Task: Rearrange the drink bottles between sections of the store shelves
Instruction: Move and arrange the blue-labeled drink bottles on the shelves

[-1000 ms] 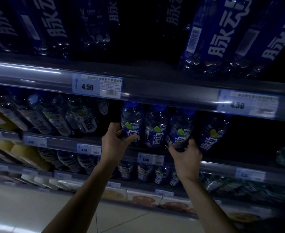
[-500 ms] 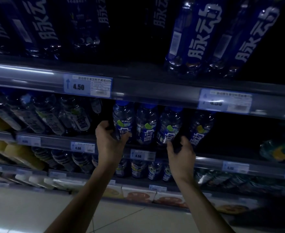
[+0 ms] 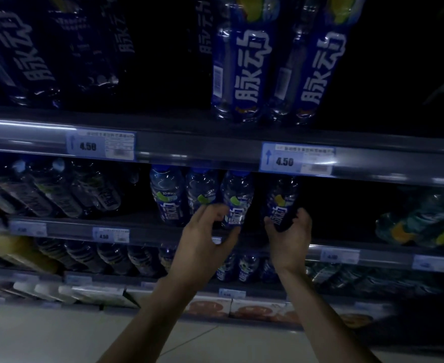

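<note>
Gripping a yellow-marked bottle at the shelf front edge, the right hand is closed; the left hand is cupped loosely (three green-marked bottles judged unmoved).

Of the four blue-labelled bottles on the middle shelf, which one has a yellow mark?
The rightmost blue-labelled plastic bottle, at the right hand; the others' marks are green.

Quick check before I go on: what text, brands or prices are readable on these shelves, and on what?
"脉动": large upper-shelf bottle label.
"脉动": middle-shelf bottle label.
"3D": same bottle, small print; the rest is blurred.
"4.50": left price tag.
"4.50": right price tag.
"4.50": lower price tag.
Tags' fine print and the other lower tags: too blurred.
</note>
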Available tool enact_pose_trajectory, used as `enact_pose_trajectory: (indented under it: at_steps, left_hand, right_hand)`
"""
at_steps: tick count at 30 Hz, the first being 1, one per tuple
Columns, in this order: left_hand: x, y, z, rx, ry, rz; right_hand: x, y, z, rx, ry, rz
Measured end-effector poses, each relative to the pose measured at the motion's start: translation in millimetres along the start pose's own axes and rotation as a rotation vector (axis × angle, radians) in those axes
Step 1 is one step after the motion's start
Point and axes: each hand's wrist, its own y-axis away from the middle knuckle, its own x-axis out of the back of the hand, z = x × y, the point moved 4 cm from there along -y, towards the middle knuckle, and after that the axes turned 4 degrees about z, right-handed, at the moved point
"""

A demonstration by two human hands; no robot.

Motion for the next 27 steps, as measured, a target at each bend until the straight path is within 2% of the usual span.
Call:
enact_pose_trajectory:
  at_steps: [8,15,20,27]
  left_hand:
    - [-55,-1,6,0.086,-0.101,-0.211]
    - [-102,9,-12,0.125,-0.164,-0.318]
    - [-121,12,-22,0.036,-0.338,-0.352]
    - [-135,17,-26,0.062,-0.389,-0.332]
  right_hand:
    - [-10,-19,1,-0.075,-0.045,-0.027]
    - [-12,-21,4,-0.036,-0.094,0.005]
    - [-8,-26,10,0.018,-0.097,-0.028]
    - [-3,-25,17,0.047,-0.147,-0.040]
